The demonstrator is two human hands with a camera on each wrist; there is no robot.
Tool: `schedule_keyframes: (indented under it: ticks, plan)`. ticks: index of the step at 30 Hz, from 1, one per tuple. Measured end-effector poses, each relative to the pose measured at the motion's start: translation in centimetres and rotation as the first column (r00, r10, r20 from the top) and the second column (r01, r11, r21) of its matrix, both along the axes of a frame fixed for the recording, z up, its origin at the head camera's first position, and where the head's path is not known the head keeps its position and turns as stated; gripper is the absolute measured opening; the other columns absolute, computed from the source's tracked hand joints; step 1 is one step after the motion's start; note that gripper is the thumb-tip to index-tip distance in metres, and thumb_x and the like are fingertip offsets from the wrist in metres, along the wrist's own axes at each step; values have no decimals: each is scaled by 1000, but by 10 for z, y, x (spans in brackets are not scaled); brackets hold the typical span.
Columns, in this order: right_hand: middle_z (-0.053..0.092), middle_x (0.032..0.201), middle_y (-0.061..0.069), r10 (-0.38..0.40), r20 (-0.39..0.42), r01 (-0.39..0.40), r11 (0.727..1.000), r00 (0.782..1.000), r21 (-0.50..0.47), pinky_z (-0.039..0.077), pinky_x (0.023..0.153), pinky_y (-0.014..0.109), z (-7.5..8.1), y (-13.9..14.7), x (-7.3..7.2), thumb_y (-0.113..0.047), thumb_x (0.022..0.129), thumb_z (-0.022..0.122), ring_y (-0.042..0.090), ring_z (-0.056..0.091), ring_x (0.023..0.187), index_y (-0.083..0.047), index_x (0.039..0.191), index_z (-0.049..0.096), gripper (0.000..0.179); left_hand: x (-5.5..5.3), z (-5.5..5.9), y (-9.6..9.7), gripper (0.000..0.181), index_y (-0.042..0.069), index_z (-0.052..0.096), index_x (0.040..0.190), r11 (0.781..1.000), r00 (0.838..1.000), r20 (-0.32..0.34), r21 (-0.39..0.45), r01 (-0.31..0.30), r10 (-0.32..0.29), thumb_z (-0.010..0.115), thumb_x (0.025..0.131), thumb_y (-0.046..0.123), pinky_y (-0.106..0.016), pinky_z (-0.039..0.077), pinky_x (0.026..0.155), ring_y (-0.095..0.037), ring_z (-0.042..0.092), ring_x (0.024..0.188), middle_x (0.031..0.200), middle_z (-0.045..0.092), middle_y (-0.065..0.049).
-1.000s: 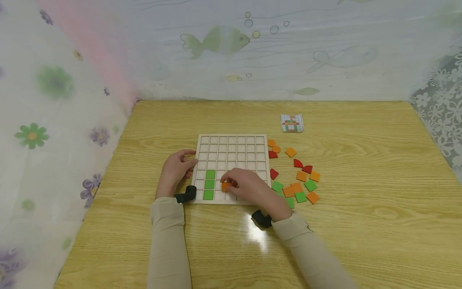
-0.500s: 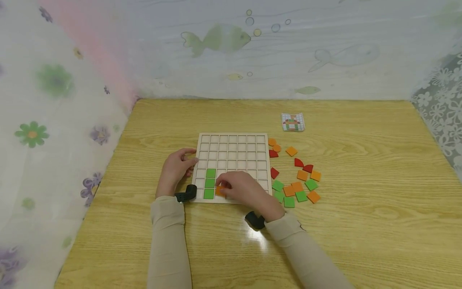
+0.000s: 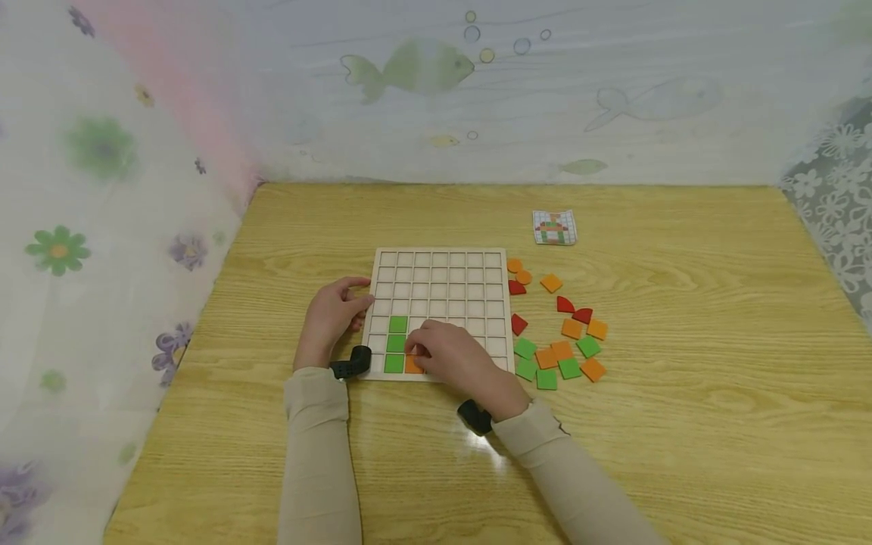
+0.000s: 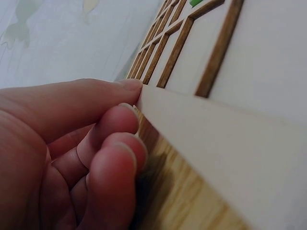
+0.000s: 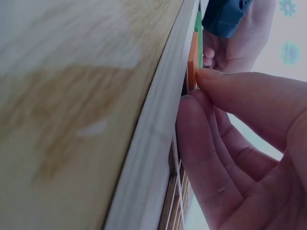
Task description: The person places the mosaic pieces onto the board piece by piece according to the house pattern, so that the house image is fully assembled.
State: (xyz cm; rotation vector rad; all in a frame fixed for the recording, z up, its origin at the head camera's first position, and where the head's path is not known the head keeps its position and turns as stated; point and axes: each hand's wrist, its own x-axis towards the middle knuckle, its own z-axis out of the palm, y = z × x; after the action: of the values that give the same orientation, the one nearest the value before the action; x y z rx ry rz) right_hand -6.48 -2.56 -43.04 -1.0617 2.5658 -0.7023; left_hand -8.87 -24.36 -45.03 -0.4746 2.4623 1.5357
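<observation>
In the head view a pale wooden grid board lies on the table. Three green square tiles fill a column near its left side. My right hand is over the board's lower part, pinching an orange square tile in the bottom row, just right of the lowest green one. The right wrist view shows the thumb on the orange tile, which tilts at its cell, fingertips close below. My left hand rests beside the board's left edge; in the left wrist view a fingertip touches the rim.
Right of the board lie loose tiles: several orange squares, green squares, red quarter-rounds and two orange discs. A small printed pattern card is farther back on the wooden table. A printed curtain hangs behind.
My right hand has moved left and slightly down with the orange tile, bringing it from above the grid into the bottom-row cell beside the green tile. The left hand keeps its place.
</observation>
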Motion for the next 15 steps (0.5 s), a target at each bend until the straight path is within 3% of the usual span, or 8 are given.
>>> schedule_keyframes:
  ticks: [10,15]
  plan:
    - [50,78,-11,7,22,-7,1000,1000,-9,42,62,19,1,5,-2,-20,86,58,4,47,69,-18,97,64,13,0,-1,0,36,16,56,119,1000,1000,-10,-21,5,-6,63,84,23,-27,49,49,-15,52,51,74,52,-9]
    - [51,79,-13,-35,49,36,999,998,-9,42,62,20,4,12,-7,-26,88,54,4,48,70,-19,99,64,16,-1,-1,-1,37,16,56,120,1000,1000,-18,-27,14,-15,63,84,22,-28,50,50,-16,52,53,76,52,-10]
